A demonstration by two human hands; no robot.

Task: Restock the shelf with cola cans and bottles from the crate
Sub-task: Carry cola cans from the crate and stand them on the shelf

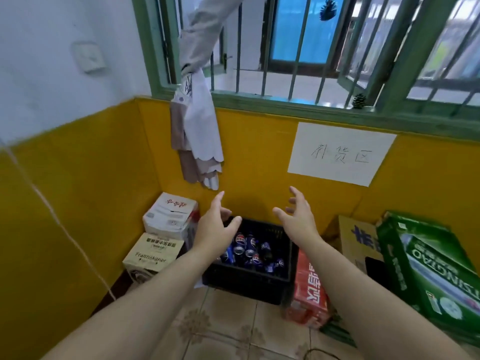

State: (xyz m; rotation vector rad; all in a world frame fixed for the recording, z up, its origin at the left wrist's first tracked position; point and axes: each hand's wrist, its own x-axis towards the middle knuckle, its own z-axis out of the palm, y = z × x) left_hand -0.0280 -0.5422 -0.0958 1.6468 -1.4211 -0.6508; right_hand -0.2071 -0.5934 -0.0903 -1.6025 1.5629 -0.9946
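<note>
two bare forearms are stretched over a tiled floor, with the left hand (pixel 217 227) and right hand (pixel 298 219) held apart above a black crate (pixel 246 287), fingers spread and loosely curved, nothing gripped. cola cans and bottles (pixel 249 252) are seen jumbled inside it, hemmed in by a red carton (pixel 309 289). if the crate is lifted unevenly, loose cans could be tipped out. no shelf is shown.

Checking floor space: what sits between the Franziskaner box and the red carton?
The black crate holding cola cans stands between them, shown in the head view.
</note>
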